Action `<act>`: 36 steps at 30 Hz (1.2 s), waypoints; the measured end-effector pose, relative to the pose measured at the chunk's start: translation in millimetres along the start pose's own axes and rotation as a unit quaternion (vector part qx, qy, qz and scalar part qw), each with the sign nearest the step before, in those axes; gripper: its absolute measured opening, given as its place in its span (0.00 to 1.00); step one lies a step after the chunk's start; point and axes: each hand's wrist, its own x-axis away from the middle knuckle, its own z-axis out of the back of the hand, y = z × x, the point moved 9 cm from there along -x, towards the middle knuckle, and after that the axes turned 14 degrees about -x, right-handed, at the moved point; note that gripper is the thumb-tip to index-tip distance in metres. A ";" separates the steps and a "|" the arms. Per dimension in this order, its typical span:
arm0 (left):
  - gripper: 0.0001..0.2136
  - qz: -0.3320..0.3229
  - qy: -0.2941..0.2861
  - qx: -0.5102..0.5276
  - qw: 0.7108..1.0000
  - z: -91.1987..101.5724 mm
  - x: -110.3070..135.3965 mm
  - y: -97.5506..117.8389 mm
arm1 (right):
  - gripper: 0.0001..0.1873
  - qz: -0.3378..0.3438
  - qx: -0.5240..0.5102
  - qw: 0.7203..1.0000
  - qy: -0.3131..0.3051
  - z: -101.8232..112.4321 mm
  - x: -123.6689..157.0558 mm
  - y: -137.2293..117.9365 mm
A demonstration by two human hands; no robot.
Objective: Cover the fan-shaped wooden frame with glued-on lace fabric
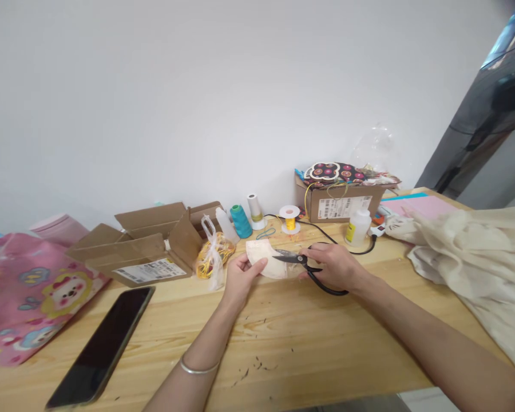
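**Cream fabric piece under scissors, trimming unfinished**

Left hand (pixel 239 279): fingers closed on the left side of the cream fabric piece (pixel 261 253), thumb on top. Right hand (pixel 332 266): fingers wrapped around the handles of the black scissors (pixel 299 259), whose blades lie over the piece. The piece is above the middle of the desk (pixel 175 349).

Progress, as judged: a curved lower edge exists, and trimming appears under way; how much remains cannot be determined (the blades' gap is too small to read).

Labels: the open box (pixel 131 252) and the filled box (pixel 308 201) carry white printed labels, and the bottle (pixel 360 226) a yellow one. All wording is illegible; no brand confirmed.
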 end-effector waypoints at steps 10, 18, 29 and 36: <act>0.12 -0.008 -0.018 0.016 1.000 -3.3 -0.6 0.2 | 0.19 0.031 -0.019 0.999 -0.012 -3.5 0.6 0.5; 0.12 0.007 -0.015 0.024 1.000 -3.4 -0.6 -1.5 | 0.19 0.031 -0.061 0.998 -0.016 -7.0 0.3 2.7; 0.12 0.011 -0.005 0.061 0.998 0.8 -2.0 -3.5 | 0.20 -0.022 -0.080 0.996 -0.032 0.7 -0.3 14.5; 0.13 0.008 0.003 0.035 0.999 0.9 -3.2 -2.4 | 0.20 -0.020 0.015 0.998 -0.054 -0.8 1.4 10.2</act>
